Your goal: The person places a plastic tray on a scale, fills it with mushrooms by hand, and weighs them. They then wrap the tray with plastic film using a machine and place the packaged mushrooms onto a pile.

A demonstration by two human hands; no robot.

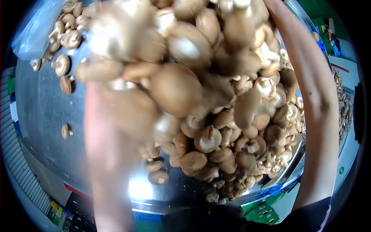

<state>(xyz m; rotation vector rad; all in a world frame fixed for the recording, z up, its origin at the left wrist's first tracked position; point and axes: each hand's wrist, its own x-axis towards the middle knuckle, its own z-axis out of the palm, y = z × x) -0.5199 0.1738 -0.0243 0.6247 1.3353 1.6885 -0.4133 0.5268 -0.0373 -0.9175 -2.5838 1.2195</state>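
A big clump of brown mushrooms (177, 85) is lifted close to the camera, blurred. My left hand (114, 116) comes up under it from the lower left, mostly covered by mushrooms and cupping them. My right forearm (317, 116) runs up the right side to the top edge. There my right hand (266, 7) slips behind the raised mushrooms, so its fingers are hidden. Below lies a heap of mushrooms (239, 150) on a shiny metal table (42, 108).
Loose mushrooms (63, 63) are scattered at the table's upper left beside a clear plastic bag (33, 31). One mushroom (66, 131) lies alone at the left. Green crates (264, 212) stand on the floor below the table edge. More mushrooms (342, 108) lie at the far right.
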